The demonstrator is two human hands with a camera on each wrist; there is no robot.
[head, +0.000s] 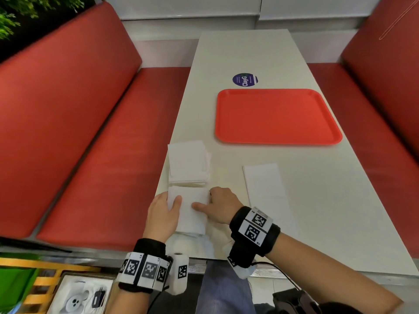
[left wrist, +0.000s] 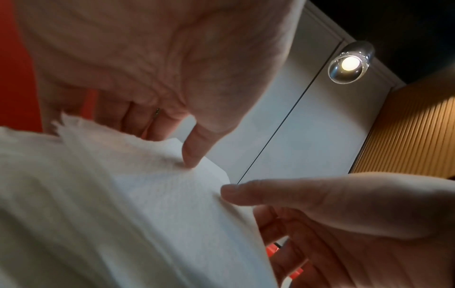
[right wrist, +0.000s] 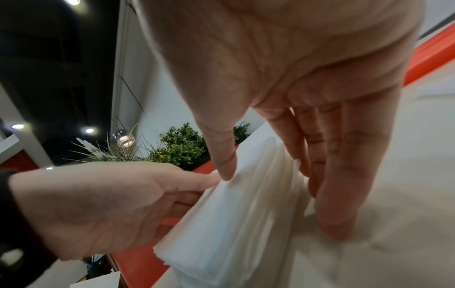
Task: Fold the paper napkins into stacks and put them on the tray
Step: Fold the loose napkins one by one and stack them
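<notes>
A small stack of folded white napkins (head: 192, 216) (left wrist: 160, 204) (right wrist: 234, 214) lies at the table's near edge, held between both hands. My left hand (head: 172, 205) (left wrist: 169, 136) pinches its left side, thumb on top and fingers curled beneath. My right hand (head: 212, 201) (right wrist: 265, 169) grips the right side, thumb pressed on top and fingers down along the edge. Just beyond sits a second pile of folded napkins (head: 188, 164). A long half-folded napkin (head: 265, 189) lies flat to the right. The red tray (head: 276, 116) rests farther back on the right.
The pale table (head: 328, 211) is narrow, with red bench seats (head: 102, 155) on both sides. A round purple sticker (head: 245, 80) is behind the tray. An open box of small devices (head: 79, 295) sits low at the left.
</notes>
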